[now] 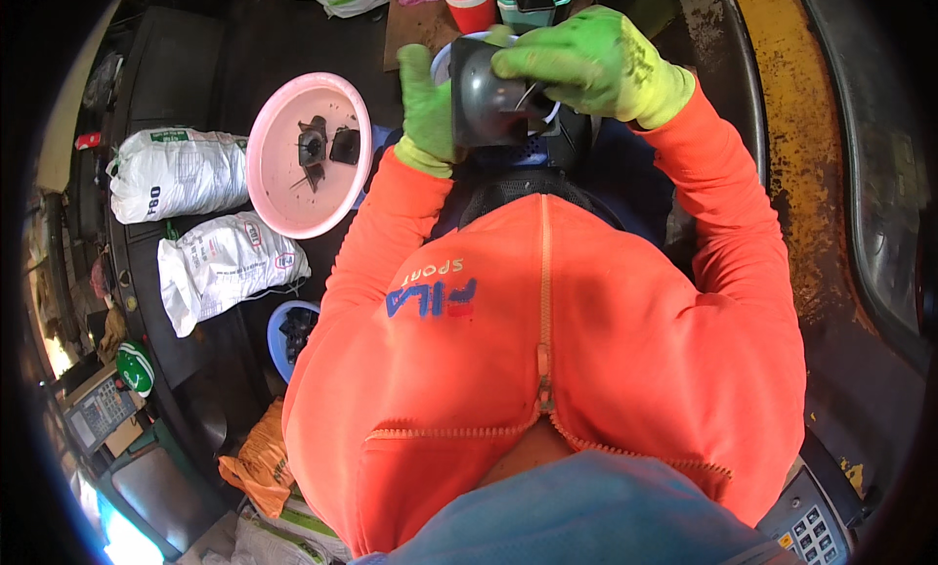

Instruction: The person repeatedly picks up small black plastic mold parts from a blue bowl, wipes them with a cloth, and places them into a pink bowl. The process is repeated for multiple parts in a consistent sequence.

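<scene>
Both my hands wear green and yellow gloves. My left hand (427, 106) grips one side of a hollow black plastic part (481, 96) with a flat, flared edge. My right hand (591, 66) is on the part's other side, its fingers stretched over the dark surface. From under those fingers sticks a thin, light, pointed blade-like tool (529, 96), mostly hidden. Behind the part shows the rim of a pale blue basin (441, 65); what lies in it is largely covered. A pink basin (269, 174) on my left has a few black plastic pieces (313, 147) in it.
Two white sacks (181, 174) lie left of the pink basin. Below them stands a blue basin (277, 342) of black pieces. A red container (471, 6) and a teal basket (532, 20) stand beyond my hands. A rusty yellow machine frame (796, 125) runs along my right.
</scene>
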### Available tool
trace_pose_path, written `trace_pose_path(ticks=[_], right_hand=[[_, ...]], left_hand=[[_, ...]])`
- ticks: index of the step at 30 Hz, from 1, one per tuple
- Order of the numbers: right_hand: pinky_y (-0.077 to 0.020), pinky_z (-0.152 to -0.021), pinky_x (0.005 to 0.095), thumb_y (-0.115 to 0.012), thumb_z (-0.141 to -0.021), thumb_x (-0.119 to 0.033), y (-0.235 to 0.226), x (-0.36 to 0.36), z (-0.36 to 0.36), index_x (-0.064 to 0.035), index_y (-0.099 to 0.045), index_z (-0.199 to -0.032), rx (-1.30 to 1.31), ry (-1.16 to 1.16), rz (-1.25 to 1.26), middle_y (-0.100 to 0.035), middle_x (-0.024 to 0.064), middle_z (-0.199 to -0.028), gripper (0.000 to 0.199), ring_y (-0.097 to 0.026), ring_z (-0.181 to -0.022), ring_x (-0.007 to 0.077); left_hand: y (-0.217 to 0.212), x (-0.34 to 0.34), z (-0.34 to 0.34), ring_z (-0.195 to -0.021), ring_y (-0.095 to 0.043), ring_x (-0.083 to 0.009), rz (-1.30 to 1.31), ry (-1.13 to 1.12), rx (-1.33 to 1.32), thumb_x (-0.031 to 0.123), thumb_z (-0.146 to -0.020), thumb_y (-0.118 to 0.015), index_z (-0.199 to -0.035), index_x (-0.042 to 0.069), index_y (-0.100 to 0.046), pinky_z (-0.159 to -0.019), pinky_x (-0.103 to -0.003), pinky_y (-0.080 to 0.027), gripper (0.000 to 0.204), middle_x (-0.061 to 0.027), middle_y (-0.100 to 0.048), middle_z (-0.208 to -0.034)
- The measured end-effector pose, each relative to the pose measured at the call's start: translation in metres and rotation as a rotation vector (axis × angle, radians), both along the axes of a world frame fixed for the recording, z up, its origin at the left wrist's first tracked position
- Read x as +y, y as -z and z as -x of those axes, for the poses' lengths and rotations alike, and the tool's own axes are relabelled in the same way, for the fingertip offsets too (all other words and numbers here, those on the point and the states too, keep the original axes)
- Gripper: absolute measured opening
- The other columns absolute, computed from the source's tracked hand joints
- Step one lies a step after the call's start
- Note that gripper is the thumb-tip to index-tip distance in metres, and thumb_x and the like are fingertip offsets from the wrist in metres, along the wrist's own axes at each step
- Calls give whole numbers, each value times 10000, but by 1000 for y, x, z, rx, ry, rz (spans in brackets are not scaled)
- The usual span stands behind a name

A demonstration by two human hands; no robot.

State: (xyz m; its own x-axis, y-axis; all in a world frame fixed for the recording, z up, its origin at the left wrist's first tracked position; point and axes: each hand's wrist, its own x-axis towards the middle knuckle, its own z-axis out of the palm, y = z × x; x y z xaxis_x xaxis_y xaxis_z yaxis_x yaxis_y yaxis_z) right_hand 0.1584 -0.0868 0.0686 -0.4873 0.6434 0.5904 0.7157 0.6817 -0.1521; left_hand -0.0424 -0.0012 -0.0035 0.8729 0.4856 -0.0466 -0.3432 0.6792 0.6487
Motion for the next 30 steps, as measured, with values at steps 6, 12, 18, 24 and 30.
trace_pose_path(ticks=[6, 12, 18, 24, 30], right_hand=[[-528, -732, 293, -682, -913, -148, 4, -4, 1, -67, -658, -1193, 384, 187, 430, -700, 57, -984, 292, -671, -807, 168], [-544, -768, 358, -605, -967, -228, 33, -17, -1, -67, -674, -1150, 479, 284, 393, -706, 134, -1031, 253, -695, -912, 284], [-564, -727, 368, -639, -937, -158, 45, -19, 4, -61, -678, -1143, 322, 237, 178, -718, 115, -1000, 232, -701, -863, 306], [-558, -676, 362, -632, -943, -167, 35, -27, 16, -88, -676, -1134, 331, 242, 226, -714, 105, -945, 211, -698, -818, 294], [-561, -695, 373, -622, -952, -156, 38, -35, 29, -51, -655, -1154, 484, 251, 320, -709, 139, -961, 231, -694, -837, 329]], left_hand=[[15, 3, -4, -1123, -622, -354, 182, -4, -132, 487, -852, -553, -1398, -27, -437, -964, -515, -515, 759, -216, -589, -1273], [10, 14, -1, -1139, -611, -384, 163, -42, -143, 434, -770, -610, -1431, -102, -324, -1007, -514, -498, 898, -287, -543, -1299], [-8, 0, -4, -1114, -620, -343, 14, -89, -124, 420, -819, -514, -1366, -91, -431, -979, -449, -518, 754, -224, -589, -1240], [-28, -1, 0, -1114, -618, -351, -58, -98, -182, 350, -760, -568, -1406, -68, -409, -974, -453, -524, 785, -210, -587, -1240], [-38, -1, -1, -1094, -617, -338, -296, -171, -189, 387, -725, -648, -1424, -139, -354, -944, -433, -531, 923, -243, -567, -1250]])
